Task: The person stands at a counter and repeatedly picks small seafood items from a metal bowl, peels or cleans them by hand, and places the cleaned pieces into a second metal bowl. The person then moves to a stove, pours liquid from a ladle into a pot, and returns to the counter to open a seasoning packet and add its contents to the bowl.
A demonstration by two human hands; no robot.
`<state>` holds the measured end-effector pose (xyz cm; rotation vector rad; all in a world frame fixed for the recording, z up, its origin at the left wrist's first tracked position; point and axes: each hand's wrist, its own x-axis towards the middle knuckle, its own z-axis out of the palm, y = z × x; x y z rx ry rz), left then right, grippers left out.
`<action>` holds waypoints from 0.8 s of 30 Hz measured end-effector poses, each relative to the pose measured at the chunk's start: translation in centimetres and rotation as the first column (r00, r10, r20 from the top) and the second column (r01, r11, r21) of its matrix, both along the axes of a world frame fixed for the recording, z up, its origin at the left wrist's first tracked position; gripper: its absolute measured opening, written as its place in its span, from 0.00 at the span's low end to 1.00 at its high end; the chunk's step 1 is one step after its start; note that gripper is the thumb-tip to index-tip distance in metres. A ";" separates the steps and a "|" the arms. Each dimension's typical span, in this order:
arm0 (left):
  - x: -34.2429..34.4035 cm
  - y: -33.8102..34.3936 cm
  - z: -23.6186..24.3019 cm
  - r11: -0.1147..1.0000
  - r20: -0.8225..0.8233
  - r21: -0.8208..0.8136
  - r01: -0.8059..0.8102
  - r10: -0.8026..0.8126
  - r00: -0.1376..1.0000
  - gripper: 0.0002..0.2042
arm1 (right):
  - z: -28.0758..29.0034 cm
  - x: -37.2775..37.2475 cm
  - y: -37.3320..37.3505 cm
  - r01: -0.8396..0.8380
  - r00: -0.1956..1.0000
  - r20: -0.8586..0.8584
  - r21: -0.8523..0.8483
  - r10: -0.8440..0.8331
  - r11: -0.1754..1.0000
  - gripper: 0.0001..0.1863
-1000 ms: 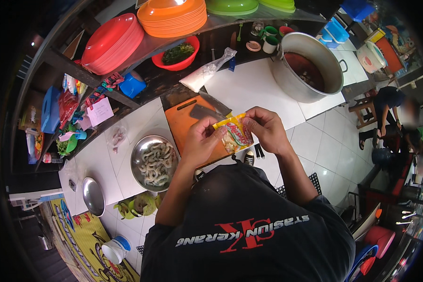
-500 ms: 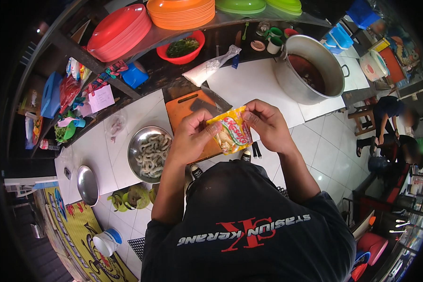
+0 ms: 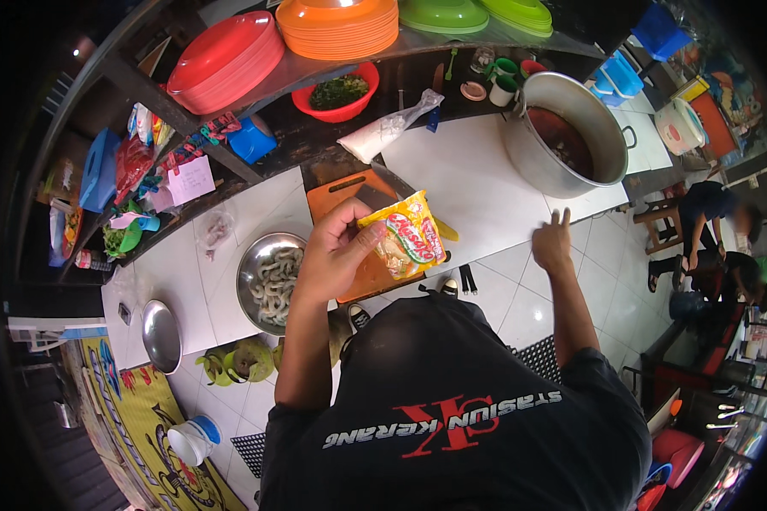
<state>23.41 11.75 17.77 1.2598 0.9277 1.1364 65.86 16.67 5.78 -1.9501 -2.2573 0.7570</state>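
Observation:
My left hand grips a yellow seasoning sachet with red lettering by its left side, thumb in front. My right hand is away from the sachet, by the counter's front edge below the big pot, with fingers stretched out and nothing visible in them. Beneath the sachet lies an orange cutting board, partly covered by my left hand. A knife blade rests at the board's far edge. Left of the board, a steel bowl holds raw shrimp.
A large metal pot with dark red liquid stands right on the white counter. A filled plastic bag and a red bowl of chopped greens lie behind. Stacked plates line the shelf. Two people are far right.
My right hand has let go of the sachet and moved right, toward the counter edge below the pot. The left hand keeps hold of the sachet, which has shifted slightly left.

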 end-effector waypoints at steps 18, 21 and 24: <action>1.7 2.7 -2.0 0.928 0.345 -0.319 0.190 -0.073 0.936 0.09 | 15.6 -15.8 -4.3 -0.121 0.694 -0.449 0.698 0.563 0.705 0.19; 2.1 2.5 -3.5 0.867 0.328 -0.422 0.266 -0.128 0.936 0.11 | 14.6 -15.8 -3.1 -0.145 0.696 -0.403 0.731 0.594 0.666 0.12; 3.5 2.1 -2.8 0.977 -0.056 -0.210 -0.023 0.011 0.998 0.16 | 15.6 -16.5 -2.6 -0.088 0.788 -0.395 0.687 0.472 0.722 0.08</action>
